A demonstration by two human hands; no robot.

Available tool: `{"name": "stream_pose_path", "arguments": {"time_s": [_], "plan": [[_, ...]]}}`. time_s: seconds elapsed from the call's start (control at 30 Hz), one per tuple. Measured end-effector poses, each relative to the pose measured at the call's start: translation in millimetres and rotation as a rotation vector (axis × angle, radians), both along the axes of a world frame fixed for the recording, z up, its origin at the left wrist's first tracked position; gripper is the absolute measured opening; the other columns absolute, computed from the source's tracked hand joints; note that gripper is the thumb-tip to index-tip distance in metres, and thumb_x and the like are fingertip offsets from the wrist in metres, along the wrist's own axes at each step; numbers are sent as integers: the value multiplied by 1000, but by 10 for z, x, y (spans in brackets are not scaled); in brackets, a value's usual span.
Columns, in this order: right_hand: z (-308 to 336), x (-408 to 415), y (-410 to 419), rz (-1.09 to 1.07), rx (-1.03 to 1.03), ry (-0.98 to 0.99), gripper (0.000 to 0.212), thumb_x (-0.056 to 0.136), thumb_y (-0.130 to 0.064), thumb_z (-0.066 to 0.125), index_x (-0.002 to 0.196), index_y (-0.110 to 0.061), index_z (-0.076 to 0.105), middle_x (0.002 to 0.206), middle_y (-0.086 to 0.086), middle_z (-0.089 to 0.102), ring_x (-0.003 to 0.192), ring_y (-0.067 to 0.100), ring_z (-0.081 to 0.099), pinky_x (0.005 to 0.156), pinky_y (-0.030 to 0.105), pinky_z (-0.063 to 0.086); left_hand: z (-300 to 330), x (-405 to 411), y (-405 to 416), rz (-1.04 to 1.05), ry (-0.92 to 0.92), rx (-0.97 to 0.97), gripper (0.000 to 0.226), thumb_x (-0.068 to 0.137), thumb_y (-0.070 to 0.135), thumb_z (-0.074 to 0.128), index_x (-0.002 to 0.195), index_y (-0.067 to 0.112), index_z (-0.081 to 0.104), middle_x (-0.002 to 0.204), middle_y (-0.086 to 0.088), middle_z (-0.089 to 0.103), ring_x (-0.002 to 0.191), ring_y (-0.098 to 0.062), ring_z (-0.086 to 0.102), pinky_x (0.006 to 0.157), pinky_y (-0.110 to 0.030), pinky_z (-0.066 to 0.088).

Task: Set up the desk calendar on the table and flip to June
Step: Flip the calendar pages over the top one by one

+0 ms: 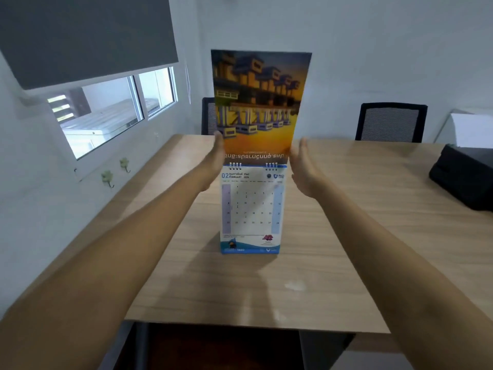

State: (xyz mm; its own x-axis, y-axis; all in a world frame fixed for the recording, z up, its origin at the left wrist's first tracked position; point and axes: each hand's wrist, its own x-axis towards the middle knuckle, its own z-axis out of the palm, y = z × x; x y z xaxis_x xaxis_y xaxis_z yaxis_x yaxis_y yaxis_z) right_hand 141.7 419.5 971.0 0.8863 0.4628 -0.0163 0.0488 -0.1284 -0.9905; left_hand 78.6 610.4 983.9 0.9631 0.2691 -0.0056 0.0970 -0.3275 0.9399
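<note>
The desk calendar [250, 209] stands upright in the middle of the wooden table [346, 249], showing the February page. One page [260, 102], with an upside-down sunset photo on its back, stands raised above the wire rings. My left hand [213, 161] presses flat against that page's lower left edge. My right hand [304, 166] is flat against its lower right edge, fingers straight and together. The page is held between the two palms.
Two black mesh chairs stand behind the table's far edge, one [206, 116] behind the lifted page, one [390, 122] at the right. A black bag [464, 177] lies at the table's right. A window [112, 110] and wall hooks [108, 178] are on the left.
</note>
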Motion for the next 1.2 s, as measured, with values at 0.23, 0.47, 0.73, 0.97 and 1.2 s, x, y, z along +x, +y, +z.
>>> {"name": "stream_pose_path", "arguments": {"time_s": [0.23, 0.47, 0.73, 0.97, 1.2], "plan": [[-365, 355, 237, -74, -720, -394, 66, 96, -57, 5, 153, -26, 7, 163, -1, -12, 150, 23, -9, 118, 57, -2, -389, 318, 52, 28, 176, 721, 77, 96, 58, 6, 153, 10, -11, 159, -1, -29, 149, -21, -20, 121, -48, -3], [-502, 489, 197, -110, -871, -499, 72, 94, -60, 2, 153, -22, 17, 163, -4, 10, 151, 20, -9, 115, 58, -10, -599, 456, 129, 10, 129, 828, 67, 98, 52, 11, 152, 13, 20, 161, -7, 16, 150, -23, 8, 121, -49, 8], [-745, 411, 258, -337, -179, -38, 73, 90, -64, 9, 146, -23, 31, 162, -1, 12, 150, 21, 6, 121, 53, 5, -765, 334, 138, 297, 32, 71, 84, 88, 69, 6, 145, 13, 32, 153, -12, 34, 140, -28, 35, 111, -47, 32], [-940, 217, 213, -272, 171, 373, 88, 83, -75, 0, 139, -25, 47, 146, 5, 46, 140, 24, 34, 106, 40, 26, -896, 3, -128, 123, 13, -371, 77, 94, 62, -2, 140, 25, 48, 139, -5, 56, 130, -24, 50, 111, -43, 33], [-775, 23, 152, -265, 92, 370, 100, 76, -81, -2, 145, -22, 40, 150, 1, 40, 140, 22, 33, 116, 45, 18, -680, -198, -237, 80, 82, -275, 68, 100, 47, -4, 146, 22, 38, 153, -6, 39, 144, -24, 30, 116, -36, 18]]}}
